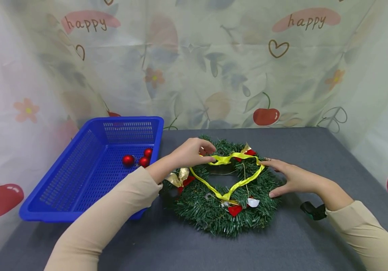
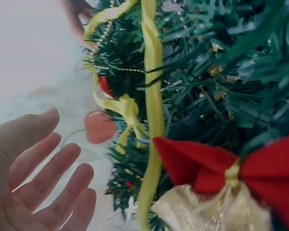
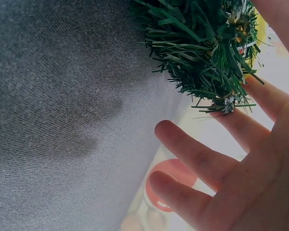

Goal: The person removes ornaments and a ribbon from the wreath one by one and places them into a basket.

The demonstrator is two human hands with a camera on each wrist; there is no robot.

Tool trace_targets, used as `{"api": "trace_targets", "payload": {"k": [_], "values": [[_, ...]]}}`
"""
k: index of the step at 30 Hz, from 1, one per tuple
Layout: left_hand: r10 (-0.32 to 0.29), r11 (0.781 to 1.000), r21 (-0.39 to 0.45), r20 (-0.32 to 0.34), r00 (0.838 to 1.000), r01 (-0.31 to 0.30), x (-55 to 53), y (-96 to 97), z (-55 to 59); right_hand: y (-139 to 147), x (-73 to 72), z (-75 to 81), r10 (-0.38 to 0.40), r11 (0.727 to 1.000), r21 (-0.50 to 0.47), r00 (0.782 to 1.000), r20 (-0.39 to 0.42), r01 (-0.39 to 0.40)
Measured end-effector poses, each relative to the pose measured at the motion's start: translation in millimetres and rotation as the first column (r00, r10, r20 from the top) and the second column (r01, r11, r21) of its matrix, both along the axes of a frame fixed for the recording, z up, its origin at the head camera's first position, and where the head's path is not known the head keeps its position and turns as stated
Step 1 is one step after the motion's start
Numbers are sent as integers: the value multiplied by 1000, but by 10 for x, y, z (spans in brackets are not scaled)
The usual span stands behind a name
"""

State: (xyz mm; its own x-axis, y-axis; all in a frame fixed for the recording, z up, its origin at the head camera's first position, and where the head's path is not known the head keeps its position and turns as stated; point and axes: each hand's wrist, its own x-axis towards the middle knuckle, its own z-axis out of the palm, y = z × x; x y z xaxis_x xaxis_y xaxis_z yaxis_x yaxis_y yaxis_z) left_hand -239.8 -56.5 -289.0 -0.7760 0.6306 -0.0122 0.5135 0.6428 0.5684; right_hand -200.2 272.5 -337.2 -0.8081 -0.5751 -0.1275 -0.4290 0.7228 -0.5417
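A green tinsel wreath point(image 1: 204, 214) lies on the grey table, with a yellow ribbon point(image 1: 226, 196) looped over it in a rough heart shape. My left hand point(image 1: 194, 151) hovers over the wreath's upper left; its fingers point(image 2: 48, 166) are loosely spread and hold nothing in the left wrist view. Beside the ribbon there sits a red and gold bow point(image 2: 197, 159). On the other side, my right hand point(image 1: 292, 176) rests at the wreath's right edge, its index fingertip right at the ribbon. In the right wrist view its fingers point(image 3: 197, 154) are extended, some against the wreath's tips.
Left of the wreath stands a blue plastic basket point(image 1: 89, 177) with several shiny red balls point(image 1: 128, 160) inside. Another red and gold bow point(image 1: 248, 150) sits at the wreath's upper right. A printed curtain point(image 1: 194, 67) hangs behind the grey table point(image 1: 187, 252).
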Motion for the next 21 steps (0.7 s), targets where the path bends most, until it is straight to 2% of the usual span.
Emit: {"api": "trace_targets", "payload": {"k": [10,17,21], "values": [[-3,999,-47,60,998,6,-159,126,-196,8,1,-5,2,1000,2,1000,1,-2],[-27,997,-72,64,998,32,-238,190,-292,5,0,-3,2,1000,6,1000,-6,-2],[-22,995,-99,52,998,27,-257,221,-327,1,4,2,0,1000,10,1000,-3,0]]}}
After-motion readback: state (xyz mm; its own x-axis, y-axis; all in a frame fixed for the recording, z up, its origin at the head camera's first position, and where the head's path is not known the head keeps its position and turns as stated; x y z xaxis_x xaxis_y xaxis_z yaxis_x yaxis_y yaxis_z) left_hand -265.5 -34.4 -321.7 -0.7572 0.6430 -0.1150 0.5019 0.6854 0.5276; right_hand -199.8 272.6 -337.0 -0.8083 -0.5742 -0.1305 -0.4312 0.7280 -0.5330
